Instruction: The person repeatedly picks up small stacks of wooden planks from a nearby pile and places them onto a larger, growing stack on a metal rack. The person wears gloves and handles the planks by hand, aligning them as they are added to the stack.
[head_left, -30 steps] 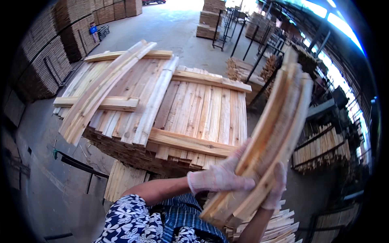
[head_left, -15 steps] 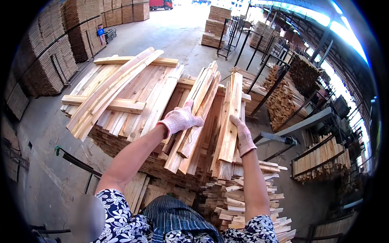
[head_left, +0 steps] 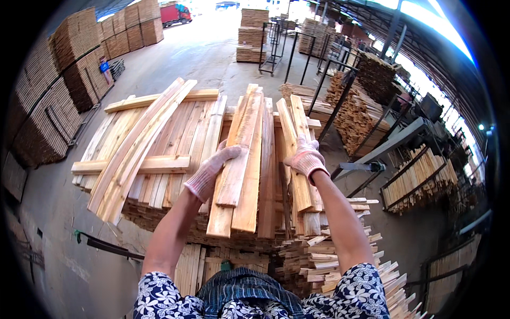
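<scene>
Both hands wear pale pinkish knit gloves. My left hand (head_left: 211, 171) is closed on the left edge of a small bunch of wooden boards (head_left: 239, 154), its thumb on top and its other fingers mostly hidden. These boards overlap, their near ends uneven. To the right, my right hand (head_left: 306, 158) grips a second bunch of narrow boards (head_left: 291, 133) from above, fingers over the top. Under both bunches lies a wide stack of planks (head_left: 204, 119), with a darker gap between the bunches.
Two curved boards (head_left: 141, 151) lie across crosspieces (head_left: 159, 164) on the stack's left. Short offcuts (head_left: 329, 260) pile up by my right forearm. A grey metal beam (head_left: 396, 139) and black rack posts (head_left: 337, 101) stand at right. Tall lumber stacks (head_left: 48, 114) line the left.
My left hand has gone from the top of its boards to their left edge. My right hand has shifted from the right side onto the top of its bunch. The left bunch has been straightened.
</scene>
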Available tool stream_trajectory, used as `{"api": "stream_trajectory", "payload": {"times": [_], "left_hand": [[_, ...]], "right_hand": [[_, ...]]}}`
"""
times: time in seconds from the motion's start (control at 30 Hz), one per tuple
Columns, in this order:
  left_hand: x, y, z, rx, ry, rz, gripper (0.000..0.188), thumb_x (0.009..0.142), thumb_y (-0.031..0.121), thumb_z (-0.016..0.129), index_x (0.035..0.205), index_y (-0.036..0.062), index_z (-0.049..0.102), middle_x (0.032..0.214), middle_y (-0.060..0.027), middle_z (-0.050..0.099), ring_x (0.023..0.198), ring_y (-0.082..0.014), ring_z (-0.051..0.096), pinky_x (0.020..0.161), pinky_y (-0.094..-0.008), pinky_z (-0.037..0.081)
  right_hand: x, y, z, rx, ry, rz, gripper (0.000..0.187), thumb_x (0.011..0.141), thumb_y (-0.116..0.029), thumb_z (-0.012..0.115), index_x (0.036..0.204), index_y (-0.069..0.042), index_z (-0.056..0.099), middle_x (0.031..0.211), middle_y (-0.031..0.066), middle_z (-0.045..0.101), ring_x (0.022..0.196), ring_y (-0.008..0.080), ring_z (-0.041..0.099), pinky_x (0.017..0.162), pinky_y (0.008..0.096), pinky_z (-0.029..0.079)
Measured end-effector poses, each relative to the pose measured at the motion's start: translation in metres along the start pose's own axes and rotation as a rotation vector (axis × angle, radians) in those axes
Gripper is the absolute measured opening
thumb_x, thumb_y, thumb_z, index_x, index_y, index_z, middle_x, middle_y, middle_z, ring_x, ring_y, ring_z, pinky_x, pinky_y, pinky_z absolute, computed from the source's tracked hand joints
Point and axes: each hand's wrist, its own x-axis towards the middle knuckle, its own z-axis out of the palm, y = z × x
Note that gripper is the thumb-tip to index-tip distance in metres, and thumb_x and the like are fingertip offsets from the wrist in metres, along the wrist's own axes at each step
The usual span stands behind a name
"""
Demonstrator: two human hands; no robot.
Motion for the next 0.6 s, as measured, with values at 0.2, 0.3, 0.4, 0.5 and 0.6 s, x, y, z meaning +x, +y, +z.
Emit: {"api": "stream_trajectory", "payload": {"times": [0.2, 0.3, 0.4, 0.5, 0.6], "left_hand": [[-0.056, 0.030, -0.041, -0.102, -0.065, 0.128, 0.077, 0.077, 0.032, 0.077, 0.131, -0.0100, 0.041, 0.101, -0.0222, 0.061, 0.077, -0.0252, 0.068, 0.067, -0.0324, 0.063], [-0.087, 0.051, -0.058, -0.145, -0.041, 0.119, 0.086, 0.073, 0.029, 0.079, 0.139, -0.0054, 0.035, 0.108, -0.0223, 0.057, 0.085, -0.0255, 0.067, 0.069, -0.0330, 0.063], [-0.112, 0.071, -0.073, -0.119, -0.044, 0.244, 0.094, 0.071, 0.028, 0.080, 0.147, -0.0004, 0.032, 0.115, -0.0192, 0.055, 0.096, -0.0235, 0.065, 0.077, -0.0321, 0.062], [-0.131, 0.087, -0.102, -0.014, 0.013, 0.357, 0.093, 0.074, 0.033, 0.079, 0.147, -0.0003, 0.033, 0.124, -0.0166, 0.054, 0.103, -0.0223, 0.064, 0.087, -0.0326, 0.058], [-0.142, 0.092, -0.132, -0.025, 0.004, 0.401, 0.088, 0.079, 0.036, 0.076, 0.148, 0.0007, 0.034, 0.130, -0.0122, 0.055, 0.114, -0.0208, 0.059, 0.099, -0.0326, 0.050]], "right_hand": [[-0.004, -0.014, -0.010, -0.065, -0.038, -0.025, 0.100, 0.070, -0.041, 0.075, 0.152, -0.015, 0.026, 0.141, 0.0315, 0.037, 0.125, 0.0431, 0.050, 0.105, 0.0432, 0.045], [-0.001, 0.006, -0.032, -0.086, -0.025, -0.126, 0.099, 0.069, -0.036, 0.072, 0.153, -0.015, 0.025, 0.139, 0.0301, 0.043, 0.113, 0.0391, 0.060, 0.097, 0.0398, 0.050], [-0.005, 0.017, -0.063, 0.124, -0.125, -0.196, 0.098, 0.071, -0.039, 0.074, 0.152, -0.009, 0.029, 0.116, 0.0254, 0.063, 0.093, 0.0258, 0.069, 0.086, 0.0337, 0.054], [-0.003, 0.015, -0.032, 0.909, -0.237, -0.349, 0.086, 0.079, -0.021, 0.073, 0.151, -0.008, 0.029, 0.107, 0.0194, 0.065, 0.083, 0.0223, 0.069, 0.066, 0.0334, 0.058], [-0.024, -0.034, -0.004, 1.530, -0.509, -0.383, 0.089, 0.083, -0.007, 0.070, 0.152, -0.002, 0.015, 0.106, 0.0174, 0.062, 0.078, 0.0235, 0.069, 0.062, 0.0364, 0.062]]}}
